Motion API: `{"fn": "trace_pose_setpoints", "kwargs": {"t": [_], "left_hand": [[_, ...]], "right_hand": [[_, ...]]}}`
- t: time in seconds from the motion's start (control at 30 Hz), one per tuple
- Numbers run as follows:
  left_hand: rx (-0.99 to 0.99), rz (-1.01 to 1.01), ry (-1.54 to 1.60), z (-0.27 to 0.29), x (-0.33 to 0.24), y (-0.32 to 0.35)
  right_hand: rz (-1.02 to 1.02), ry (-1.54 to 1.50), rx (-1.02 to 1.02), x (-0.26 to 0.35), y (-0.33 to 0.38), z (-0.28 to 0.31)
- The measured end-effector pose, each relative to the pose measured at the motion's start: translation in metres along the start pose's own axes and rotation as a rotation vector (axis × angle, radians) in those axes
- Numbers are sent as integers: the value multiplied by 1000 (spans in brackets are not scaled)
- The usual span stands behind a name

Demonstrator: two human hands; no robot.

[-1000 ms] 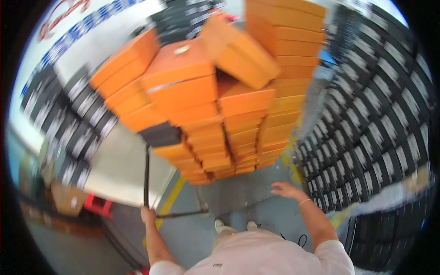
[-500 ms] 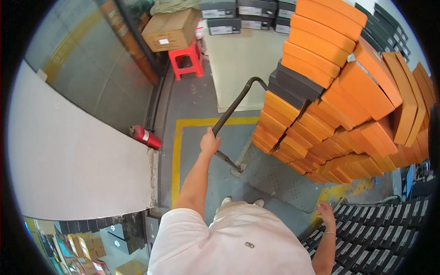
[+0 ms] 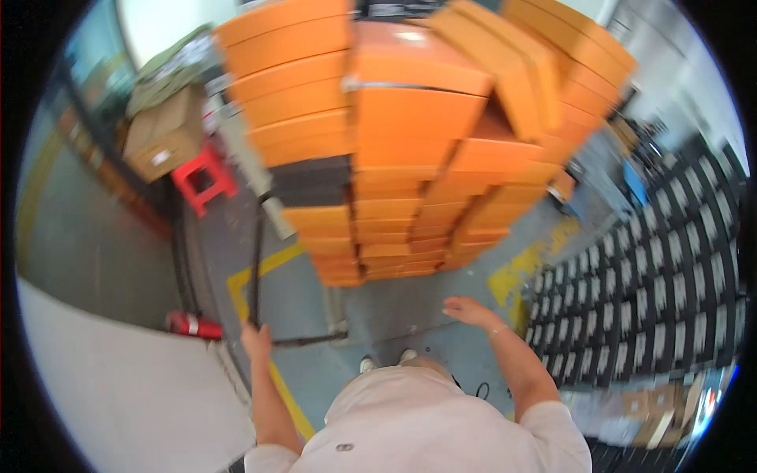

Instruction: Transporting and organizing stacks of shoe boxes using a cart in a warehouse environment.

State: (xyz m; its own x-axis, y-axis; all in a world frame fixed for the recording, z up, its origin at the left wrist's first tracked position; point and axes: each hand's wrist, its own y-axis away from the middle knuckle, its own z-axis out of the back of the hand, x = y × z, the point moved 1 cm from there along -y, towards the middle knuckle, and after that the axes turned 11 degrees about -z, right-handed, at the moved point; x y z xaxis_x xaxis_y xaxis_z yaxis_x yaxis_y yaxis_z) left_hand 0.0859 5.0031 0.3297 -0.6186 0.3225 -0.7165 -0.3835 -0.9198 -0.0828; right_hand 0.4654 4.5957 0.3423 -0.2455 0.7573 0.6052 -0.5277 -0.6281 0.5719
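My left hand [image 3: 256, 342] is closed round the dark tube handle [image 3: 255, 272], whose lower end runs to the corner of a grey platform [image 3: 394, 314]. A tall stack of orange boxes [image 3: 394, 189] rises over that platform, with dark boxes [image 3: 311, 181] set in its left side. Some upper boxes lean or lie askew. My right hand [image 3: 471, 311] hovers in front of the stack's lower right, apart from it, fingers loosely stretched and holding nothing.
Piled black boxes with pale labels [image 3: 631, 292] stand on the right. On the left are a red fire extinguisher [image 3: 195, 325] beside a white wall [image 3: 118, 378], a red stool [image 3: 203, 177] and a cardboard box [image 3: 167, 132]. Yellow lines [image 3: 236, 292] mark the grey floor.
My view has swung right, so the orange stack now stands straight ahead. My right hand has come forward and inward from beside the black boxes. My left hand still grips the handle.
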Motion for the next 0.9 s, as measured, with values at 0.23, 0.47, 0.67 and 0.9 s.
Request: {"fn": "trace_pose_setpoints", "kwargs": {"t": [0.23,0.47,0.67,0.9], "left_hand": [[-92,-59,-288,43,43,38],[-127,170,-458,94,84,73],[-159,324,-465,139,91,110],[-158,352,-533,169,121,137]], "right_hand": [[-34,100,-12,-9,15,-4],[-11,43,65,-69,41,-25],[-165,115,157,-130,59,-71],[-185,112,169,-149,70,-114]]}}
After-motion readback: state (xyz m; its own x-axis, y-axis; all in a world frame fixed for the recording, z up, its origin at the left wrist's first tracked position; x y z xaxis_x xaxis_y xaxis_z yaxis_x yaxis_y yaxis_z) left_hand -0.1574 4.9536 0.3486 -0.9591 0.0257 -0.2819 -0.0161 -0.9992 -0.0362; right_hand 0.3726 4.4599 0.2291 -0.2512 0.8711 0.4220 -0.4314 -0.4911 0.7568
